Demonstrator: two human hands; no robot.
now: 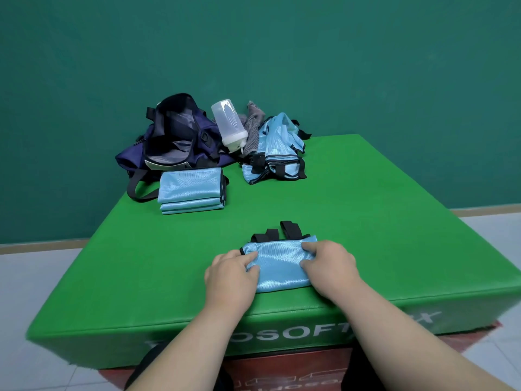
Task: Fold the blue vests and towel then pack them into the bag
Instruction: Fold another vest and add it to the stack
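Note:
A folded light-blue vest (279, 263) with black straps lies near the front edge of the green block (366, 235). My left hand (231, 275) grips its left end, and my right hand (328, 263) grips its right end, fingers curled over the cloth. A stack of folded blue vests (191, 190) sits further back on the left. A heap of unfolded blue vests (277, 153) lies at the back, with a grey striped towel (253, 125) behind it. The open navy bag (174, 136) stands at the back left.
A clear plastic shaker bottle (229, 125) leans between the bag and the towel. The bag's strap (138, 187) hangs over the block's left edge. A green wall stands behind, and tiled floor surrounds the block.

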